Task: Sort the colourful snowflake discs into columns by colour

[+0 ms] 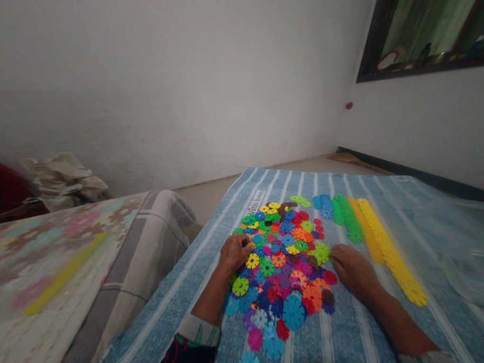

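Fingers (246,238) of the left hand (232,253) curl, thumb and index drawn together at the left edge of the heap of discs (278,260); whether they pinch one, I cannot tell. The right hand (353,268) lies back up at the heap's right edge, its fingers bent beside a lime disc (320,253); its grip is hidden too. Both forearms slant inward from the near side, one per side, the left with one ribbed grey cuff (198,329). The discs are flat, round and notched like flowers, smooth and plastic-looking, overlapping too much to count. Right of them lie two blue rows (326,206), two green rows (348,220) and two long yellow rows (390,250). All rest on one woven blue cloth (213,256) with white stripes; clear plastic (462,248) sits at right.
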`<state>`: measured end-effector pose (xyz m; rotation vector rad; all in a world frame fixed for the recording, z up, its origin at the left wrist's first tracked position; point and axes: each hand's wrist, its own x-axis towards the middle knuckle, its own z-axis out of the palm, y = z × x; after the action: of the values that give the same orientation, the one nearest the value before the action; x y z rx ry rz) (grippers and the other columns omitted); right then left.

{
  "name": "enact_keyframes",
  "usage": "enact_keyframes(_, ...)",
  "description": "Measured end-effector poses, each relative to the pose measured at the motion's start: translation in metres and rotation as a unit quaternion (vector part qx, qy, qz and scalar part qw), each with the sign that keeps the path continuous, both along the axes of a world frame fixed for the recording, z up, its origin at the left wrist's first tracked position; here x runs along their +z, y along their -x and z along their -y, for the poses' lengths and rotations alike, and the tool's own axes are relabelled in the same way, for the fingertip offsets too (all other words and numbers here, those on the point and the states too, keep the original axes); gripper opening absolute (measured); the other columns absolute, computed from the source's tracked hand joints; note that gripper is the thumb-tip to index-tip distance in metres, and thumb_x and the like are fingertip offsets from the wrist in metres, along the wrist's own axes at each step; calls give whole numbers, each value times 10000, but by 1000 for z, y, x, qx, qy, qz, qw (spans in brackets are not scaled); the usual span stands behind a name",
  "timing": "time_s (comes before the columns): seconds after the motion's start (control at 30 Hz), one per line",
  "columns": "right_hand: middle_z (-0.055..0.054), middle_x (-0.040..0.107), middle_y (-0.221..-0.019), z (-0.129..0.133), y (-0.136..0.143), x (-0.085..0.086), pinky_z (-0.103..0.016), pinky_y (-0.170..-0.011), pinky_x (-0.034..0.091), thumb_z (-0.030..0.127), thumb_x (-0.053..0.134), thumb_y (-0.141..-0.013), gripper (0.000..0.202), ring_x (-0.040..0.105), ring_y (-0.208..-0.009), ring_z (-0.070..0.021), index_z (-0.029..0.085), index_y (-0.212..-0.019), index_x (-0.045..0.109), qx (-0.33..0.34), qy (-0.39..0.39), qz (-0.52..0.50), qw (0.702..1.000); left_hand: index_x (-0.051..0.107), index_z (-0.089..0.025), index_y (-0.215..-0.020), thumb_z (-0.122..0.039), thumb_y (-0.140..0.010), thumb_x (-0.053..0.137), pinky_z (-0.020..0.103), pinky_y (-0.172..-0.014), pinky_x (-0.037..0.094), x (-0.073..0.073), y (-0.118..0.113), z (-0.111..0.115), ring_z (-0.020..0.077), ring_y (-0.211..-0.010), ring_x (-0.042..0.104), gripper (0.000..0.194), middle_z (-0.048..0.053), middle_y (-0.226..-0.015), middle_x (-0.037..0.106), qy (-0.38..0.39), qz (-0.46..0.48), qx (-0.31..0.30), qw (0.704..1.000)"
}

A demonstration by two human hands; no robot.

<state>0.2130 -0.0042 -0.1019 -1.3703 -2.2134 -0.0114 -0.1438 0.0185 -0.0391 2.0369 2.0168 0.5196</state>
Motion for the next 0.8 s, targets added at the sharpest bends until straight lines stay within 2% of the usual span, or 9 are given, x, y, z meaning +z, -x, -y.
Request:
enact_keyframes(0.1,-80,667,-913,0,0,1,-325,-773,449,226,418,-918,255,594,-860,-206,199,-866,666,4,-3,0,1000,612,-183,-648,-258,-689,631,249,-692,427,-6,1,-4,154,-771,580,87,-4,-737,615,-15,71,24,997)
enact_keyframes(0.2,-83,670,-915,0,0,2,-327,-764,445,230,415,-920,259,592,-852,-206,202,-852,664,6,-10,-2,1000,552,-180,-574,-253,-663,615,243,-660,440,-9,4,-4,141,-705,571,131,-11,-675,597,-29,165,45,985)
enact_keyframes(0.4,-78,651,-854,2,2,5,-317,-753,429,236,401,-934,266,574,-814,-202,199,-828,642,-1,-23,-8,1000,593,-168,-628,-352,-659,616,258,-631,459,3,0,3,140,-637,561,188,5,-653,626,-58,301,83,948)
enact_keyframes(0.47,-74,633,-791,5,7,11,-311,-727,416,245,394,-946,287,559,-766,-196,196,-789,630,-7,-40,-18,999,605,-165,-635,-394,-659,633,260,-636,467,10,-11,7,145,-645,570,232,9,-655,636,-57,325,58,942)
enact_keyframes(0.57,-74,632,-769,15,26,29,-307,-735,409,262,401,-964,292,556,-758,-189,188,-796,629,15,-64,-67,996,605,-171,-600,-429,-676,640,255,-629,468,19,-37,17,143,-643,568,271,8,-638,631,-48,330,-25,942)
enact_keyframes(0.7,-63,670,-833,26,59,53,-290,-740,429,325,460,-963,235,585,-792,-173,193,-916,648,137,-24,-148,979,570,-188,-543,-419,-704,641,258,-643,475,30,-71,33,145,-655,572,290,15,-660,634,-28,319,-125,939)
enact_keyframes(0.8,-54,684,-810,28,75,63,-277,-715,440,345,480,-955,240,599,-761,-163,195,-895,658,178,5,-168,970,583,-202,-533,-416,-713,631,269,-688,491,34,-85,42,159,-698,593,283,27,-700,658,4,327,-173,929)
